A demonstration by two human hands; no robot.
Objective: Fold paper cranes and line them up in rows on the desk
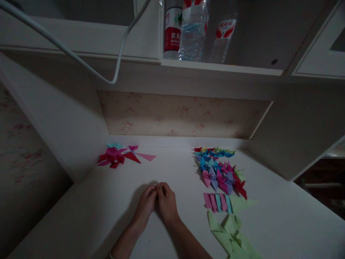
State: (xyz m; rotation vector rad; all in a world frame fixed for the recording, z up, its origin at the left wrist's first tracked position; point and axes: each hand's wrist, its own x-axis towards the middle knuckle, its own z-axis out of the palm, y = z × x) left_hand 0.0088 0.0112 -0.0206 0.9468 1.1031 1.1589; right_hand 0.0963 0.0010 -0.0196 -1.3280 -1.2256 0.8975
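Observation:
Over the middle of the white tabletop (113, 216), my left hand (146, 205) and my right hand (167, 204) meet at the fingertips. Both are closed, with fingers curled in and thumbs pressed close together. Whatever lies between them is hidden or too small to make out. To the right of my hands are several folded strips (217, 202) in pink and light blue, laid in a row. Below those strips lies a larger light green folded paper piece (231, 233). Behind them sits a cluster of colourful folded paper cranes (215, 174).
A loose pile of red, pink and blue paper pieces (113, 156) lies at the back left. Plastic bottles (192, 32) stand on the shelf overhead. A white curved bar (81, 61) hangs across the upper left. Side panels (293, 126) enclose the desk.

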